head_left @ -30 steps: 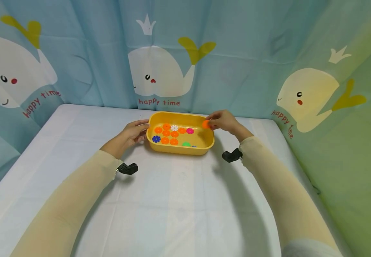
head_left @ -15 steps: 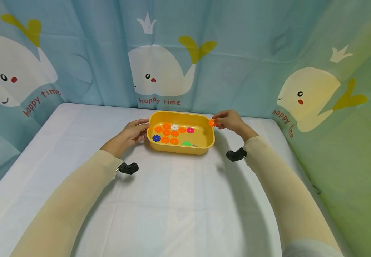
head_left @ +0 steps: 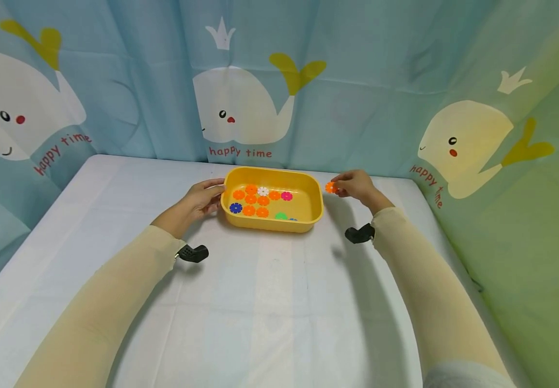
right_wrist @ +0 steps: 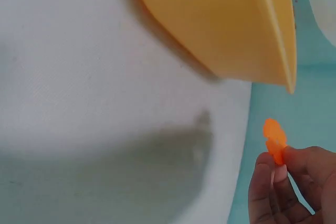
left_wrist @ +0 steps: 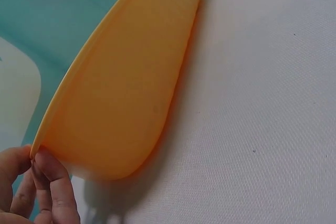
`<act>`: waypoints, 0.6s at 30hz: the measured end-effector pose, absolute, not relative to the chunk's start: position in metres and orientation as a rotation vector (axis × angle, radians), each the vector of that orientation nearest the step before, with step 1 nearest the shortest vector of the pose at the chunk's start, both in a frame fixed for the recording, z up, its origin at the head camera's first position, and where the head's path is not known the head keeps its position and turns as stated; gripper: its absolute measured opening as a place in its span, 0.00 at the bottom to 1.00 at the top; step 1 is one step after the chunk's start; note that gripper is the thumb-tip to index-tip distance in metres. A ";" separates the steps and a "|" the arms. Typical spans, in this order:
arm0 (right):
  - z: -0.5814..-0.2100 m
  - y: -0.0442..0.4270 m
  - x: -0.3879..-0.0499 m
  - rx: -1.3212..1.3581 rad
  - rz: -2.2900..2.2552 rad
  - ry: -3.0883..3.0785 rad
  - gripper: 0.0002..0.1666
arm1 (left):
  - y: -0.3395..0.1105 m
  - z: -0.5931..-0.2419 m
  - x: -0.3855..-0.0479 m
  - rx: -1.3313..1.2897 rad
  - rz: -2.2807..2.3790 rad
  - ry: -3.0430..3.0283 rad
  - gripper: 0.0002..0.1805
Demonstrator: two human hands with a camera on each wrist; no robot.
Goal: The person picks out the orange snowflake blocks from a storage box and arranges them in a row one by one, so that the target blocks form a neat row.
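Observation:
A yellow plastic basin (head_left: 272, 223) stands on the table, and my left hand (head_left: 199, 202) pinches its left rim between thumb and fingers. Inside lie several flower-shaped plastic discs: mostly orange discs (head_left: 263, 200), plus a white disc (head_left: 263, 191), a pink disc (head_left: 286, 196), a dark blue disc (head_left: 236, 208) and a green disc (head_left: 281, 216) partly hidden by the near wall. Just right of the basin, my right hand (head_left: 358, 186) pinches one orange disc (right_wrist: 275, 139) by its edge, apart from the rim. In the left wrist view the basin's outer wall (left_wrist: 115, 93) hides its contents.
The table (head_left: 260, 302) has a white cloth over it. Behind it hangs a blue curtain (head_left: 367, 124) with whale prints, close to the basin's far side. A green curtain (head_left: 541, 258) hangs along the right edge.
My right hand has carried the orange disc from over the basin's right end out past the rim to the right. The left hand and basin have stayed put.

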State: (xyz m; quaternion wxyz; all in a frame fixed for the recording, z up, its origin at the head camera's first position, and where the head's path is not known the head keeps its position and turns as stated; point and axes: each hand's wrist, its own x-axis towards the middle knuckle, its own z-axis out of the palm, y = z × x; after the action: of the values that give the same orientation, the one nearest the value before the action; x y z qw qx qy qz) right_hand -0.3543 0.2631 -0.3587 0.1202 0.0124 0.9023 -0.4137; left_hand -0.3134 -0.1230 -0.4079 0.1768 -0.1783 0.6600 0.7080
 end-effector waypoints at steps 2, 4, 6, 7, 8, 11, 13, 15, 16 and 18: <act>-0.362 0.266 -0.354 0.044 -1.217 2.639 0.20 | -0.123 -0.408 -0.314 -0.505 2.006 1.866 0.25; -0.366 0.269 -0.354 0.046 -1.231 2.636 0.20 | -0.123 -0.408 -0.314 -0.501 2.008 1.861 0.25; -0.369 0.271 -0.354 0.053 -1.250 2.625 0.20 | -0.123 -0.407 -0.313 -0.498 2.011 1.855 0.25; -0.370 0.273 -0.354 0.061 -1.262 2.617 0.21 | -0.123 -0.407 -0.314 -0.499 2.012 1.854 0.25; -0.371 0.274 -0.354 0.070 -1.274 2.610 0.21 | -0.123 -0.407 -0.314 -0.496 2.014 1.852 0.25; -0.375 0.276 -0.355 0.089 -1.319 2.584 0.22 | -0.123 -0.406 -0.313 -0.486 2.017 1.850 0.25; -0.377 0.277 -0.355 0.091 -1.343 2.574 0.22 | -0.123 -0.406 -0.313 -0.487 2.016 1.850 0.25; -0.380 0.278 -0.355 0.084 -1.360 2.570 0.22 | -0.123 -0.406 -0.313 -0.490 2.016 1.849 0.25; -0.382 0.279 -0.356 0.079 -1.366 2.568 0.22 | -0.124 -0.406 -0.313 -0.493 2.015 1.848 0.25; -0.385 0.279 -0.356 0.081 -1.370 2.563 0.22 | -0.124 -0.407 -0.313 -0.500 2.017 1.845 0.25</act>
State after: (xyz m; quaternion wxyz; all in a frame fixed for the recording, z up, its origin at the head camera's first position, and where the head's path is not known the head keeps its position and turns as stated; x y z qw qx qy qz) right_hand -0.3557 0.2794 -0.3847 0.1168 0.0277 0.8755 -0.4681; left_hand -0.3131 -0.1239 -0.4066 0.1804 -0.1771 0.6531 0.7139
